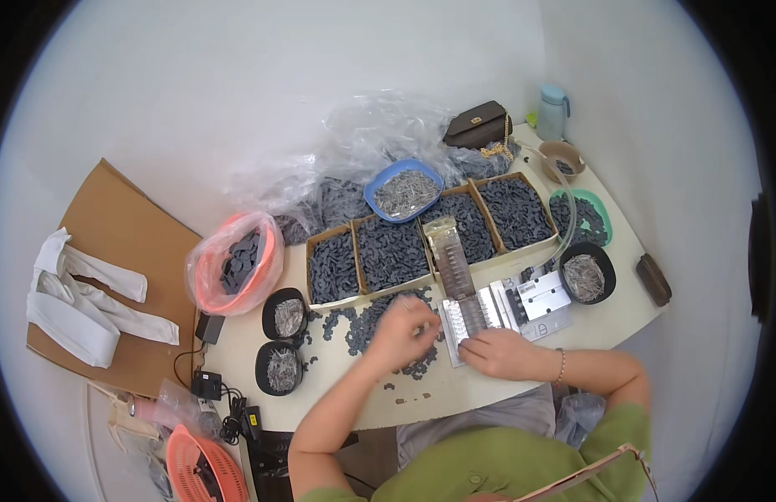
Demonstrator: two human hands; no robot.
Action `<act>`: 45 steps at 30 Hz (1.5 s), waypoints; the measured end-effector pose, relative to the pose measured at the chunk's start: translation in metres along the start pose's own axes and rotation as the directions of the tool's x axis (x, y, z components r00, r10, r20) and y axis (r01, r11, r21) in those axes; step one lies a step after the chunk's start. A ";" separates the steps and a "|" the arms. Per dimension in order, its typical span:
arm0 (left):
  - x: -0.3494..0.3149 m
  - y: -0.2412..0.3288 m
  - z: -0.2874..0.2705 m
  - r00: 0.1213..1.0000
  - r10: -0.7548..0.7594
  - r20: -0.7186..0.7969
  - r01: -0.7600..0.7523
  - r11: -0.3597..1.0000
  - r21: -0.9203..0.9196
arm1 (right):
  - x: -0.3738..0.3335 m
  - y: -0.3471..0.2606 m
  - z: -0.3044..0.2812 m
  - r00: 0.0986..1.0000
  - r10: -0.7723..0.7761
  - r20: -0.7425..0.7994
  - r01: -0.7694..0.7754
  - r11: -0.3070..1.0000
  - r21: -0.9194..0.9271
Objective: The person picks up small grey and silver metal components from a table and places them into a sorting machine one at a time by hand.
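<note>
My left hand [404, 333] is over a loose pile of small dark grey plastic parts [367, 328], its fingers curled into a pinch. What the pinch holds, if anything, is too small to make out. My right hand [509, 353] rests at the near edge of a slotted metal fixture [453, 320], with its fingertips pressed together there; anything between them is hidden. A clear ribbed cover [450, 261] stands raised at the fixture's far side. To the fixture's right sits a silver pneumatic block [543, 294].
Behind the pile, cardboard trays [360, 298] hold more dark parts. A blue bowl [371, 201] of metal pins stands on them. Black bowls [275, 386] of pins flank the work area. An orange basket [275, 266] is left, a green bowl [605, 222] right. An air hose [569, 219] curves behind the block.
</note>
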State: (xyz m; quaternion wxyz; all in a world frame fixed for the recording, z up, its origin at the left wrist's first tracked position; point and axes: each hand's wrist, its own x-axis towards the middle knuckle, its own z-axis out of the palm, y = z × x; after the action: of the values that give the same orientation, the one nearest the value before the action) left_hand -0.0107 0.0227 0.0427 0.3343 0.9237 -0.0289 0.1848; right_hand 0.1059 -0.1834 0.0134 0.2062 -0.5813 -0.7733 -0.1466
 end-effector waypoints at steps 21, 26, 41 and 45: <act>0.081 -0.055 -0.017 0.955 0.011 -0.297 0.080 0.953 0.292 | 0.050 0.147 0.001 0.925 0.363 -0.109 -0.379 0.890 -0.252; 0.019 0.004 0.026 0.989 0.121 -0.087 -0.104 0.979 0.178 | 0.061 0.155 0.013 0.931 0.364 -0.006 -0.335 0.849 -0.408; -0.055 0.031 0.049 0.969 0.247 -0.002 -0.226 0.890 0.397 | 0.030 0.048 -0.019 0.888 0.350 0.297 -0.449 0.797 0.405; -0.055 0.007 0.021 0.986 -0.007 -0.168 0.054 0.959 0.278 | 0.008 0.023 0.012 0.973 0.210 0.094 -0.220 0.968 0.122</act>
State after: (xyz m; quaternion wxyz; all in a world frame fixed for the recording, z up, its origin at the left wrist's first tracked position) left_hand -0.0559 0.0000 0.0122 0.2037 0.9436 0.0396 0.2580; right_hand 0.1247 -0.1645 0.0061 0.2273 -0.6524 -0.7213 -0.0486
